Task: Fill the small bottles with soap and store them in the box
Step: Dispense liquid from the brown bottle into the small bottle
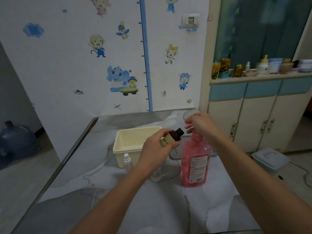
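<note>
My left hand (156, 150) grips a small brown bottle (171, 137) with a beige label, tilted so its dark neck points at the top of the big pink soap bottle (195, 163). My right hand (200, 123) sits on top of the soap bottle with its fingers curled over the pump head, which is hidden under them. Behind my left hand stands the cream plastic box (125, 142), open and with nothing visible inside. A small clear spray bottle (128, 162) stands in front of the box. A clear glass object (157, 175) shows just below my left wrist.
Everything stands on a grey marbled table (135, 200) whose left edge runs diagonally. A white lidded bin (270, 159) sits on the floor at the right by a cabinet. A blue water jug (16, 141) stands on the floor at the left.
</note>
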`<state>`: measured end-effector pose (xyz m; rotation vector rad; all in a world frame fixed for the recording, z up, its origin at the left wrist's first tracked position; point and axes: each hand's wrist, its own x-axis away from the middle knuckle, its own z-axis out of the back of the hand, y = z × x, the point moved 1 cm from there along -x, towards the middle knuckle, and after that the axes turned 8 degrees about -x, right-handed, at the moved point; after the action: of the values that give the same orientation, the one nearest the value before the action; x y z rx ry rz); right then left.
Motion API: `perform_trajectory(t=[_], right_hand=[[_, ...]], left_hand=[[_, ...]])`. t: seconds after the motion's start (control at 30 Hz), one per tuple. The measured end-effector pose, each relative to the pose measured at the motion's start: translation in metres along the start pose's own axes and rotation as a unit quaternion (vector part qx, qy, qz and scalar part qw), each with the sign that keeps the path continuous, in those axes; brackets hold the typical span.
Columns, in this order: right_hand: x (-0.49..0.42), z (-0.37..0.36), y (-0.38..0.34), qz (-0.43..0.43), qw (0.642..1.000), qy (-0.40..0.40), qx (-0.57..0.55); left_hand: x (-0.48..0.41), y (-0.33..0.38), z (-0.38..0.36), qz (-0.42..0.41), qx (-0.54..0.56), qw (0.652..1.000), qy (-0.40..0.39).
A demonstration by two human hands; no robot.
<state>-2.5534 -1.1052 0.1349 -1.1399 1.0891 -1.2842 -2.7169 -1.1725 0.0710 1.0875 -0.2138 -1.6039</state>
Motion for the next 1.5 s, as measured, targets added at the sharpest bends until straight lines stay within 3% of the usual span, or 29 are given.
perform_trajectory(t=[0.17, 0.37, 0.53, 0.6, 0.67, 0.73, 0.83, 0.9, 1.07, 1.23, 1.4, 1.43, 1.5], right_hand=[[0.004, -0.002, -0.003, -0.016, 0.999, -0.018, -0.023], [-0.01, 0.002, 0.001, 0.002, 0.988, -0.059, 0.142], [-0.015, 0.002, 0.003, 0.064, 0.973, -0.038, 0.22], [-0.015, -0.001, 0.0, 0.073, 0.934, -0.031, 0.35], [-0.013, -0.002, -0.002, 0.109, 0.906, -0.022, 0.408], [-0.015, -0.004, 0.002, 0.117, 0.906, -0.021, 0.407], [-0.017, -0.005, 0.007, 0.09, 0.941, 0.002, 0.325], [-0.015, -0.006, 0.01, 0.085, 0.944, 0.001, 0.318], [-0.011, -0.005, 0.009, 0.114, 0.906, -0.027, 0.407], [-0.01, -0.001, -0.003, 0.111, 0.91, -0.044, 0.397], [-0.012, -0.006, 0.002, 0.16, 0.838, -0.045, 0.52], [-0.015, -0.006, 0.008, 0.132, 0.848, -0.038, 0.511], [-0.02, -0.004, 0.02, 0.099, 0.927, -0.015, 0.363]], left_hand=[[-0.005, 0.006, 0.0, 0.005, -0.001, 1.0, -0.002], [-0.022, 0.009, -0.014, 0.015, 0.009, 0.999, -0.034], [-0.024, 0.012, -0.011, 0.005, 0.008, 0.999, -0.045], [-0.023, 0.012, -0.01, 0.004, 0.008, 0.999, -0.044], [-0.024, 0.01, -0.01, 0.005, 0.007, 0.999, -0.048], [-0.024, 0.008, -0.01, 0.003, 0.012, 0.999, -0.052], [-0.025, 0.005, -0.013, -0.012, 0.012, 0.998, -0.059], [-0.024, 0.004, -0.016, -0.01, 0.02, 0.998, -0.06], [-0.024, 0.005, -0.017, -0.016, 0.029, 0.997, -0.065], [-0.031, 0.012, -0.008, -0.036, 0.027, 0.996, -0.075], [-0.029, 0.007, -0.01, -0.037, 0.025, 0.995, -0.084], [-0.028, 0.004, -0.013, -0.037, 0.026, 0.995, -0.085], [-0.025, 0.0, -0.016, -0.033, 0.034, 0.995, -0.087]])
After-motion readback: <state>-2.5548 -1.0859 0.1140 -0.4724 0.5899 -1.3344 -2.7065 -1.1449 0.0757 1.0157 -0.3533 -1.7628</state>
